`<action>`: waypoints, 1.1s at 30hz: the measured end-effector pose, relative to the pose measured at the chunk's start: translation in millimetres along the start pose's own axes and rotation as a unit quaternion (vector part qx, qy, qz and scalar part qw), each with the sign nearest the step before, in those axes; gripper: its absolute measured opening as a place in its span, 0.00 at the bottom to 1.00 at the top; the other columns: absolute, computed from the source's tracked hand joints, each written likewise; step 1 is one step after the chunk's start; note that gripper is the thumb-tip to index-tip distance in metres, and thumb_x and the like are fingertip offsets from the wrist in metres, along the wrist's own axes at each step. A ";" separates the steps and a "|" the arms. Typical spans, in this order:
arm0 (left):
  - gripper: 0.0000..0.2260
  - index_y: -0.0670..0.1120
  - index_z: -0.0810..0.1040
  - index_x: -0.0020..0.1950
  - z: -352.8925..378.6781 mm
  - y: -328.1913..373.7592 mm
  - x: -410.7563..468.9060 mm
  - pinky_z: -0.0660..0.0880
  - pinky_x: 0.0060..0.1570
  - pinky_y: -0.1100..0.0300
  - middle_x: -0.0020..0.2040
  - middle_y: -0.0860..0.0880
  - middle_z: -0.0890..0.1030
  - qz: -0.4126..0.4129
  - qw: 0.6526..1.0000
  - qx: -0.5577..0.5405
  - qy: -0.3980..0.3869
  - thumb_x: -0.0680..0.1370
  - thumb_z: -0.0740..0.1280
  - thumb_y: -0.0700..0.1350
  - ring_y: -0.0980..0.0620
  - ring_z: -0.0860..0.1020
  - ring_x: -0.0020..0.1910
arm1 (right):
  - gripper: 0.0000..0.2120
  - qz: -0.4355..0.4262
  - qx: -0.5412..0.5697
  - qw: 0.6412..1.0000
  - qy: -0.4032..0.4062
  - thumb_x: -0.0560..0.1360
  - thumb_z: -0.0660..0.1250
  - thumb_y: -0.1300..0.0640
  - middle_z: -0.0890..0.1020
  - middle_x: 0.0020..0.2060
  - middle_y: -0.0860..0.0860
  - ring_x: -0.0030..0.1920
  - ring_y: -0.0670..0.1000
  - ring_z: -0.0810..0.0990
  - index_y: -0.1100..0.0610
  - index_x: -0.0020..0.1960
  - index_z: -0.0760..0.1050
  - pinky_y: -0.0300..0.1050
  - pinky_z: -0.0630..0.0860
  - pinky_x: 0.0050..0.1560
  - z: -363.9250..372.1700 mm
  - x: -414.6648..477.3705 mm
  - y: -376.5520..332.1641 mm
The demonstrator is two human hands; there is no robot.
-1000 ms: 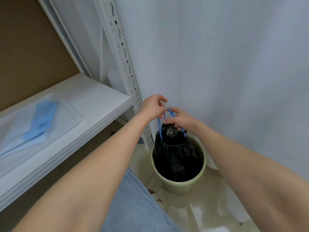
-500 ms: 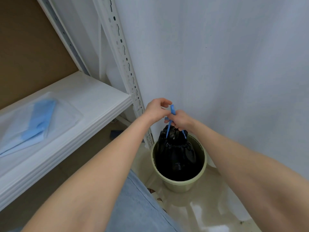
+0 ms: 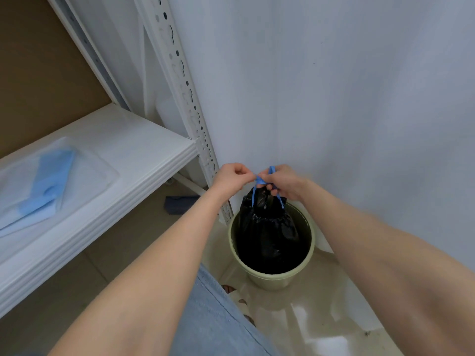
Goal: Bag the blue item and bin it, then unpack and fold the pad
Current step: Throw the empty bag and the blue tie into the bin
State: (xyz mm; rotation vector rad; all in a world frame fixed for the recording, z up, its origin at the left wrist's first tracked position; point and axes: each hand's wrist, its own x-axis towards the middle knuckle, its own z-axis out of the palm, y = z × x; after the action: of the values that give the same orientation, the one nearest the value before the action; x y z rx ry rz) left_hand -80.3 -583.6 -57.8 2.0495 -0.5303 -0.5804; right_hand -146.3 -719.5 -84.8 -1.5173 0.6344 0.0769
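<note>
A black drawstring bag (image 3: 267, 227) stands gathered at its neck inside a pale green bin (image 3: 272, 280) on the floor. Its blue drawstring (image 3: 260, 181) runs up between my hands just above the bin. My left hand (image 3: 232, 177) pinches one end of the string and my right hand (image 3: 282, 181) grips the other, with a loop sticking up above the fingers. What the bag holds is hidden. A blue pad in a clear packet (image 3: 48, 186) lies flat on the white shelf (image 3: 133, 160) at the left.
A white perforated shelf post (image 3: 185, 93) rises just left of the bin. A white wall stands right behind it. A small dark blue object (image 3: 181, 204) lies on the floor under the shelf. My leg in light blue denim (image 3: 221, 317) is in front of the bin.
My hands have drawn the blue string tighter and shifted slightly, still above the bin. The bag's neck has closed further. The packet on the shelf has not moved.
</note>
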 end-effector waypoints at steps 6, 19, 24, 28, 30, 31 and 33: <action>0.09 0.48 0.74 0.34 10.7 2.9 -3.5 0.69 0.42 0.64 0.33 0.53 0.73 0.015 0.998 -0.004 -0.055 0.74 0.67 0.40 0.57 0.70 0.36 | 0.09 0.017 0.001 1.000 0.001 0.79 0.61 0.68 0.78 0.31 0.54 0.27 0.45 0.74 0.62 0.40 0.75 0.34 0.68 0.24 -2.1 -1.5 0.1; 0.15 0.46 0.74 0.56 25.1 -3.5 1.5 0.72 0.50 0.59 0.56 0.48 0.76 0.048 0.993 0.101 -0.046 0.71 0.70 0.36 0.53 0.75 0.51 | 0.10 -0.015 0.020 1.000 -0.004 0.72 0.66 0.75 0.80 0.34 0.57 0.31 0.51 0.77 0.63 0.39 0.78 0.40 0.78 0.34 -13.3 -1.5 2.8; 0.27 0.45 0.64 0.72 35.0 -7.9 5.7 0.68 0.55 0.62 0.65 0.45 0.76 0.001 0.982 0.165 -0.096 0.75 0.68 0.38 0.47 0.74 0.65 | 0.12 -0.061 -0.091 0.994 0.015 0.70 0.68 0.74 0.80 0.37 0.53 0.37 0.49 0.79 0.57 0.38 0.77 0.40 0.79 0.45 -13.4 -3.4 5.2; 0.16 0.42 0.72 0.66 39.4 -7.6 6.3 0.69 0.36 0.66 0.41 0.45 0.83 -0.061 0.993 0.096 -0.020 0.78 0.65 0.42 0.53 0.78 0.42 | 0.08 -0.126 -0.215 0.965 0.078 0.69 0.73 0.67 0.77 0.36 0.49 0.36 0.47 0.75 0.58 0.44 0.79 0.34 0.73 0.37 -9.9 -3.6 6.6; 0.15 0.40 0.71 0.67 37.4 -7.2 6.8 0.70 0.30 0.69 0.34 0.48 0.79 -0.082 0.995 0.052 -0.030 0.80 0.60 0.40 0.55 0.77 0.35 | 0.08 -0.137 -0.263 0.948 0.115 0.69 0.74 0.65 0.78 0.39 0.51 0.40 0.49 0.75 0.59 0.47 0.80 0.40 0.73 0.42 -5.5 -0.8 9.8; 0.16 0.40 0.70 0.68 35.6 -5.4 6.1 0.71 0.28 0.70 0.34 0.48 0.79 -0.092 0.994 0.033 -0.040 0.80 0.56 0.39 0.55 0.77 0.34 | 0.07 -0.138 -0.274 0.942 0.135 0.69 0.73 0.65 0.78 0.40 0.52 0.41 0.50 0.75 0.59 0.46 0.80 0.41 0.73 0.43 -3.9 0.4 11.3; 0.18 0.42 0.68 0.70 32.0 -3.6 5.6 0.73 0.33 0.67 0.37 0.45 0.81 -0.113 0.991 0.004 -0.066 0.81 0.53 0.37 0.54 0.77 0.34 | 0.05 -0.141 -0.264 0.941 0.160 0.70 0.72 0.64 0.78 0.40 0.52 0.42 0.51 0.76 0.58 0.45 0.80 0.42 0.73 0.43 0.6 2.8 13.0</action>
State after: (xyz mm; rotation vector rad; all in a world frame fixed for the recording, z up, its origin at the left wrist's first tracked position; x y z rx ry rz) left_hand -94.1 -606.0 -77.1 2.1039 -0.3782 -0.8548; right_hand -149.3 -718.8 -97.8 -2.1570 0.6768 -0.2422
